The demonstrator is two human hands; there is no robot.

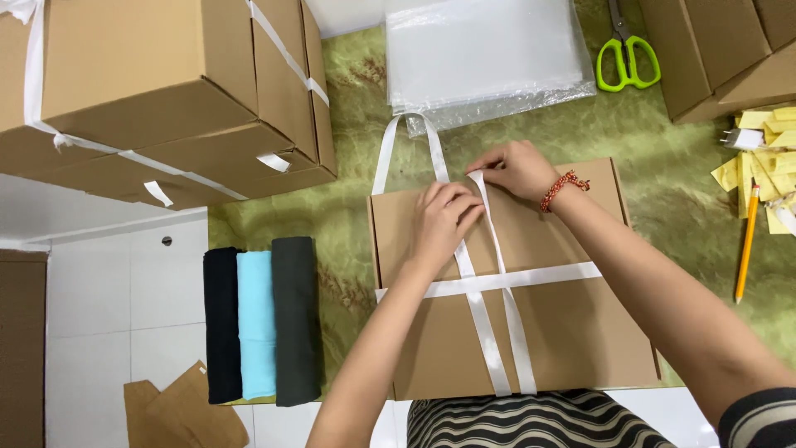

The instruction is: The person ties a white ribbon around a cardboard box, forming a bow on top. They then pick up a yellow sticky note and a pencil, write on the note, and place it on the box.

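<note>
A flat brown cardboard box [572,323] lies on the green table in front of me, crossed by white ribbon [506,332]. My left hand [444,220] presses down on the ribbon near the box's far edge, fingers closed over it. My right hand [514,170], with a red bead bracelet on its wrist, pinches the ribbon's end just beside the left hand. A loop of the ribbon [390,145] runs off the box's far edge toward the plastic bags.
Stacked ribbon-tied cardboard boxes [166,91] stand at the left. A pile of clear plastic bags [485,54] and green scissors [628,58] lie beyond. Folded black, light-blue and dark-grey cloths [261,323] lie left of the box. More boxes [721,50], yellow notes [767,158] and a pencil [746,245] are at right.
</note>
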